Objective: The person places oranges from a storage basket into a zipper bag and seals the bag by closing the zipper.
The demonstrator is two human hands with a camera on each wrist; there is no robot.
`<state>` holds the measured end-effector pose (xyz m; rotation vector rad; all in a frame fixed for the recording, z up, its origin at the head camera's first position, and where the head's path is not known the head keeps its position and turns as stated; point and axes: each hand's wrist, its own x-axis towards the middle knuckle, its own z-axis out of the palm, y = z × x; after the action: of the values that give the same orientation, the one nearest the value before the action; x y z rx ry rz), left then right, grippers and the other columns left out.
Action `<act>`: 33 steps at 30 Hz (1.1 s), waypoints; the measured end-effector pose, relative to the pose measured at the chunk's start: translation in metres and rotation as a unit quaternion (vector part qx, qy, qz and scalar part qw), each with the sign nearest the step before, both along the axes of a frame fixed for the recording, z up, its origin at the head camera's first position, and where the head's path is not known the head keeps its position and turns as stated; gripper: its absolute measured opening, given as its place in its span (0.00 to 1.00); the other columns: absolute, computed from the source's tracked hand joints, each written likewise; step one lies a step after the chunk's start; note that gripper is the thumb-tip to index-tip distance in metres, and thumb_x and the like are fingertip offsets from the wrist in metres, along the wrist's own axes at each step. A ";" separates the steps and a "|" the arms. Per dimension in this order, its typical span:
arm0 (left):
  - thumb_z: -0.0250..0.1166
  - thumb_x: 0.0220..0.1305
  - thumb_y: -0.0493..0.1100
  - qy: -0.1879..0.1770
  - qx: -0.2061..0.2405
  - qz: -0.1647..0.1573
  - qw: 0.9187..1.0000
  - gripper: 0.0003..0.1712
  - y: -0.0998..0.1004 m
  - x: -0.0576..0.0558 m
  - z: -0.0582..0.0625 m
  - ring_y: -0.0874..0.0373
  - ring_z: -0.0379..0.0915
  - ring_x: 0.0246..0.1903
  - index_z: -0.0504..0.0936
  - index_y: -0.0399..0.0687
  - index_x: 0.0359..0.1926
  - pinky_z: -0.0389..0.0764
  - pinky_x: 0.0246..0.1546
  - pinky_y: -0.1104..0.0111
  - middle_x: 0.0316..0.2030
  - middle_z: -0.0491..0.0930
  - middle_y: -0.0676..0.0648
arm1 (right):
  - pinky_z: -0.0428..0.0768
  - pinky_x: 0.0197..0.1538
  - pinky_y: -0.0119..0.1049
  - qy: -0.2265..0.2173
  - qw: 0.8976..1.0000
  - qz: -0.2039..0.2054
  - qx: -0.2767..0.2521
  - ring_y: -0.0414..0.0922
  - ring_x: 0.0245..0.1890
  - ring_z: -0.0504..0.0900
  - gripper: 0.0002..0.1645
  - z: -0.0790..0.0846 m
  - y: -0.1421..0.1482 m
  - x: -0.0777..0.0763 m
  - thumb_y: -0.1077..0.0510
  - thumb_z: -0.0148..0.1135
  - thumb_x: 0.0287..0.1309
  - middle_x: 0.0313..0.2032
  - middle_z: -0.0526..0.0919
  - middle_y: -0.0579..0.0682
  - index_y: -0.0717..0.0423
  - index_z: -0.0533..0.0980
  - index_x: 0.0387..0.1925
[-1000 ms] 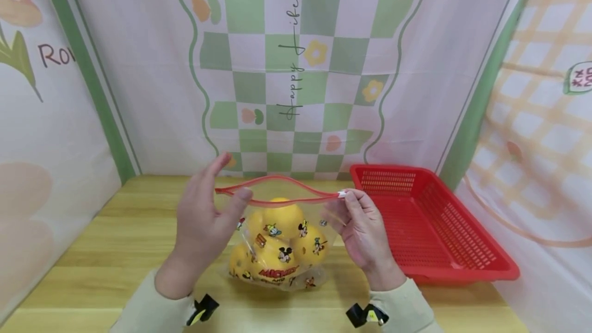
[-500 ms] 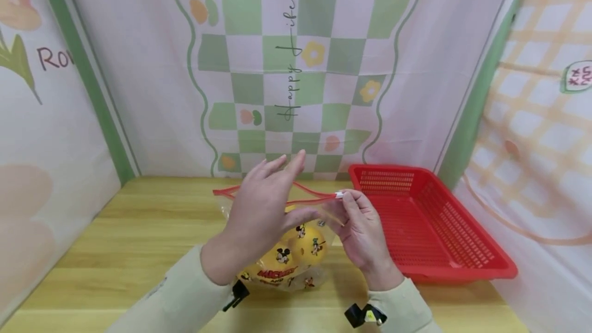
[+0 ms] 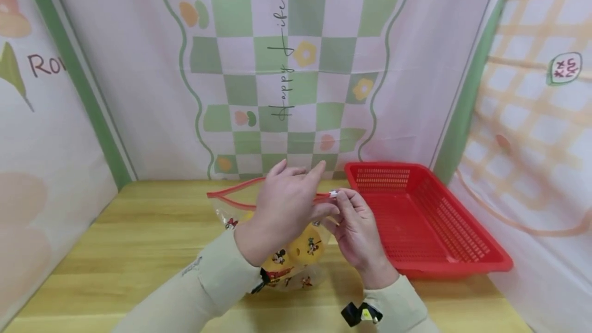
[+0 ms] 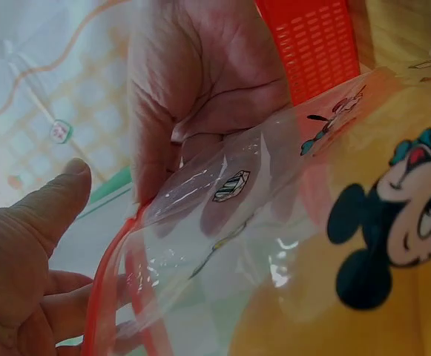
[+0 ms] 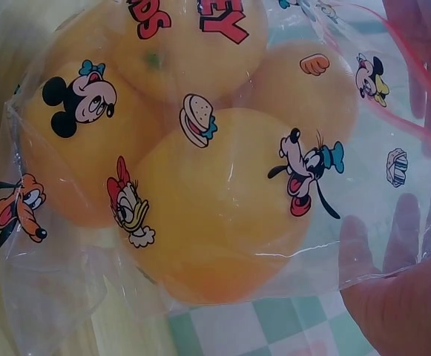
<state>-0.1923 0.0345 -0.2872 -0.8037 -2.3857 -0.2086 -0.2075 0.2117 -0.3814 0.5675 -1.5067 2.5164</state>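
A clear zip bag (image 3: 223, 214) with cartoon prints and a red zip strip stands on the wooden table, its mouth gaping on the left. Several oranges (image 5: 215, 200) fill its lower part. My right hand (image 3: 358, 235) pinches the bag's right top corner at the white slider (image 3: 333, 194). My left hand (image 3: 287, 202) reaches across the mouth near that corner, fingers extended and thumb apart. In the left wrist view, the left thumb (image 4: 63, 193) is on the near side of the red strip (image 4: 107, 274), and the other fingers lie behind it. The left forearm hides part of the bag.
A red plastic basket (image 3: 462, 269) with slotted sides stands on the table (image 3: 115, 251) to the right, close to my right hand. Printed cloth walls (image 3: 240, 55) enclose the table at the back and both sides.
My left hand has moved right along the bag's mouth, from the left end to close by the right hand. The right hand keeps its pinch at the slider corner.
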 end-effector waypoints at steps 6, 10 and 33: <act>0.73 0.54 0.69 0.029 -0.004 0.001 1.000 0.40 0.008 -0.007 -0.004 0.58 0.87 0.38 0.83 0.57 0.63 0.71 0.69 0.45 0.25 0.87 0.59 | 0.88 0.51 0.40 -0.001 1.000 0.004 -0.006 0.36 0.42 0.89 0.11 0.000 -0.003 -0.001 0.54 0.50 0.80 0.41 0.88 0.41 0.45 0.79 0.47; 0.75 0.53 0.70 0.055 -0.005 0.005 0.998 0.40 0.013 -0.011 -0.006 0.59 0.85 0.29 0.81 0.59 0.64 0.73 0.68 0.45 0.21 0.83 0.60 | 0.88 0.52 0.42 -0.003 1.000 0.003 -0.007 0.37 0.41 0.89 0.10 0.000 -0.003 -0.001 0.54 0.50 0.80 0.40 0.88 0.41 0.45 0.79 0.46; 0.71 0.63 0.63 0.028 -0.027 0.020 0.999 0.14 0.022 -0.013 -0.007 0.64 0.82 0.21 0.90 0.65 0.26 0.74 0.67 0.49 0.15 0.81 0.61 | 0.87 0.53 0.45 0.007 1.000 0.009 -0.004 0.38 0.45 0.89 0.12 -0.003 -0.003 0.000 0.57 0.49 0.80 0.43 0.90 0.42 0.46 0.80 0.47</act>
<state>-0.2058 0.0560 -0.2940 -0.7759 -2.3617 -0.1039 -0.2078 0.2083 -0.3847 0.5984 -1.4941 2.5256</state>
